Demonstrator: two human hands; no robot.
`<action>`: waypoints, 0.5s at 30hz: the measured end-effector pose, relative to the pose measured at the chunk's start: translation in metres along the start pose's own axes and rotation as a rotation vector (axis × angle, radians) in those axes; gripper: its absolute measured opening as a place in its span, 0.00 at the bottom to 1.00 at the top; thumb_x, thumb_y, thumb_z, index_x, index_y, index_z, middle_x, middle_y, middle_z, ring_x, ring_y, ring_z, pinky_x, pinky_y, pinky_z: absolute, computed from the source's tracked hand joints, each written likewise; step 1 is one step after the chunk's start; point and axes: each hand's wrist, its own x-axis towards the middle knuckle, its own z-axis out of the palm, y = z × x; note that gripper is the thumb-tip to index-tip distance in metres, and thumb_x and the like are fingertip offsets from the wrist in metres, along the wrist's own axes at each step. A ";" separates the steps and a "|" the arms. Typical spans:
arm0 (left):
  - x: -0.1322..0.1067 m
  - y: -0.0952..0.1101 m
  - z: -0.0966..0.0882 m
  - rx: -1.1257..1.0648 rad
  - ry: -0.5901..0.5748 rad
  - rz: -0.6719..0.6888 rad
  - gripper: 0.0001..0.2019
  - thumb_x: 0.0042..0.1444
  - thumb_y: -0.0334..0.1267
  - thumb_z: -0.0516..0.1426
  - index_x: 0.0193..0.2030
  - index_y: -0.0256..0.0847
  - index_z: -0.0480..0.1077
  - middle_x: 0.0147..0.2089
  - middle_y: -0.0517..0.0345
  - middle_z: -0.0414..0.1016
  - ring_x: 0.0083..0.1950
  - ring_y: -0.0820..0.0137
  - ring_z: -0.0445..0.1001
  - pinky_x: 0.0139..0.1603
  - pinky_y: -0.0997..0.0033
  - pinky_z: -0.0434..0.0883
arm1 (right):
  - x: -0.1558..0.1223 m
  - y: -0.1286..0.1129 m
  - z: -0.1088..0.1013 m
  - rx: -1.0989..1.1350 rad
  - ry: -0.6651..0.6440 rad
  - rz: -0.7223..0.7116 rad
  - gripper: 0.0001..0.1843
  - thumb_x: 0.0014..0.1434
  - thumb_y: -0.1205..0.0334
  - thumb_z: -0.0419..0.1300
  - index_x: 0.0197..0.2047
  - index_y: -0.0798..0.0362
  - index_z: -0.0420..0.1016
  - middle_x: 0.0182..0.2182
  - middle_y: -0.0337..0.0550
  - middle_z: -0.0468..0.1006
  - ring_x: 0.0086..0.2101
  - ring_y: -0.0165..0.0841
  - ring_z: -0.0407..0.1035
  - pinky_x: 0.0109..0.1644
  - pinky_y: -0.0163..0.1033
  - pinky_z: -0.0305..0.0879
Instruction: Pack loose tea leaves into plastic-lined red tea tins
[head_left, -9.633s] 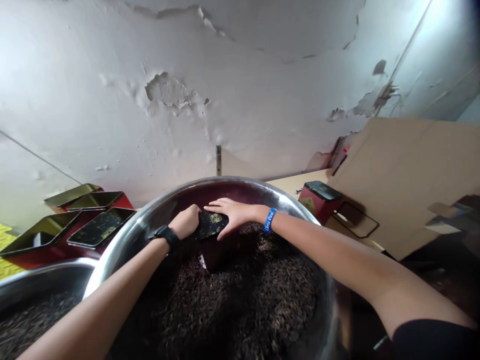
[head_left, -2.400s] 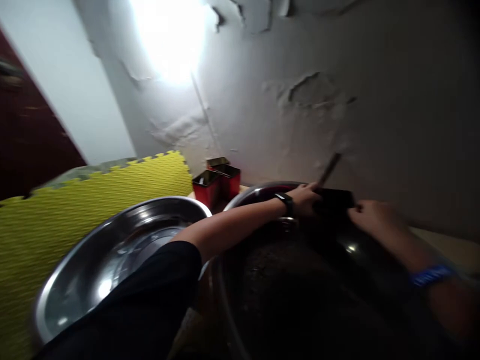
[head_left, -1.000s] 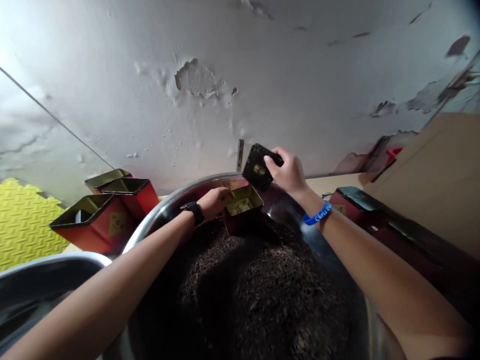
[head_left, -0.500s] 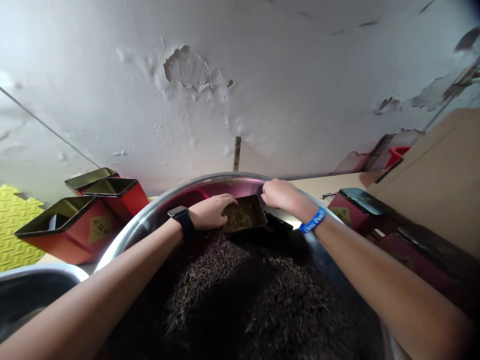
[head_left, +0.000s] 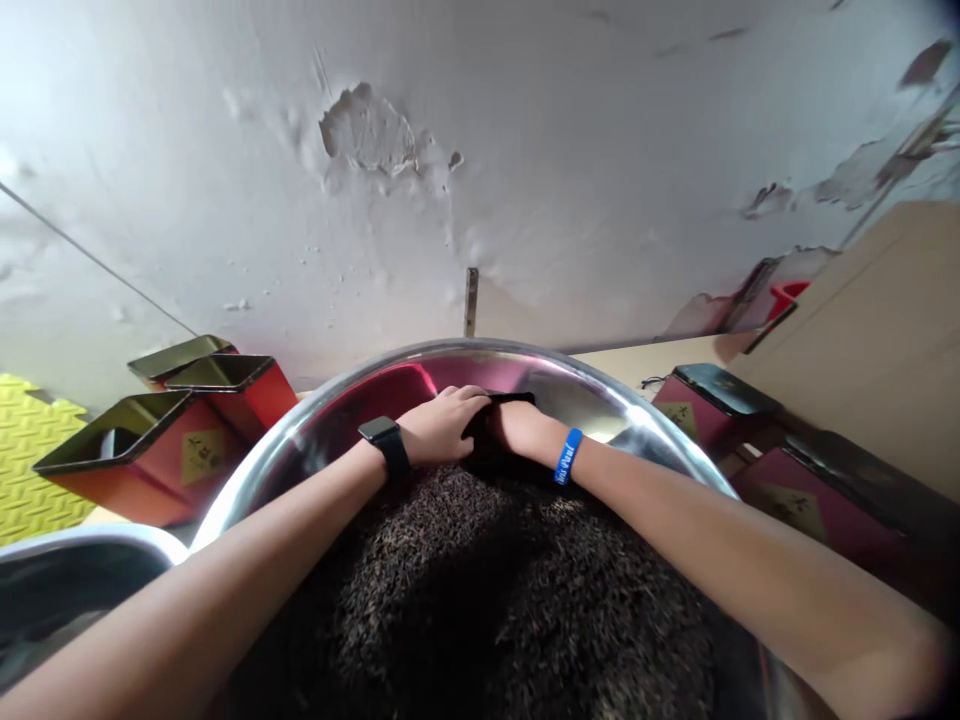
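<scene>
A large metal basin (head_left: 679,440) holds a heap of dark, dry leaves that look like loose tea (head_left: 442,510). Near its far wall a small rectangular tin (head_left: 487,452) rests on the heap, mostly in shadow and covered by my hands. My left hand (head_left: 444,425), with a black watch at the wrist, grips the tin's left side, fingers over its edge. My right hand (head_left: 519,426), above a blue wristband, reaches down into the tin's mouth. Its fingers are hidden, so what they hold cannot be seen.
Several open red tins (head_left: 161,455) stand left of the basin. Two closed dark-red tins (head_left: 716,400) are at the right, near a cardboard panel (head_left: 877,320). A second metal basin (head_left: 97,540) sits at lower left. Behind is a peeling wall (head_left: 525,150).
My right hand has moved left and down from the tin's right edge into its mouth. My left hand still holds the tin, now more covered and darker.
</scene>
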 end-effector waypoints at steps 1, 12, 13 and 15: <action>0.000 -0.003 0.001 -0.011 0.013 -0.014 0.27 0.44 0.31 0.54 0.55 0.34 0.60 0.55 0.46 0.61 0.55 0.61 0.61 0.54 0.62 0.62 | -0.002 0.002 -0.006 -0.007 -0.007 -0.012 0.11 0.50 0.72 0.52 0.34 0.61 0.74 0.31 0.51 0.76 0.27 0.32 0.68 0.30 0.34 0.57; 0.000 -0.026 -0.009 -0.195 0.103 -0.162 0.15 0.51 0.41 0.55 0.44 0.37 0.69 0.44 0.51 0.72 0.43 0.66 0.69 0.46 0.68 0.65 | -0.008 0.060 -0.054 0.682 0.129 0.252 0.11 0.49 0.73 0.49 0.35 0.58 0.69 0.27 0.46 0.72 0.25 0.28 0.67 0.28 0.32 0.63; 0.001 -0.025 -0.008 -0.192 0.129 -0.184 0.12 0.52 0.40 0.54 0.41 0.38 0.71 0.41 0.53 0.73 0.41 0.67 0.70 0.44 0.69 0.65 | -0.007 0.064 -0.052 0.752 0.138 0.274 0.10 0.50 0.72 0.49 0.35 0.58 0.68 0.25 0.46 0.72 0.26 0.28 0.67 0.28 0.32 0.64; 0.001 -0.024 -0.006 -0.187 0.190 -0.199 0.09 0.52 0.37 0.52 0.36 0.39 0.72 0.38 0.55 0.74 0.38 0.69 0.70 0.42 0.71 0.65 | -0.006 0.069 -0.050 0.862 0.153 0.280 0.08 0.52 0.69 0.50 0.35 0.58 0.67 0.23 0.45 0.70 0.26 0.28 0.67 0.29 0.33 0.65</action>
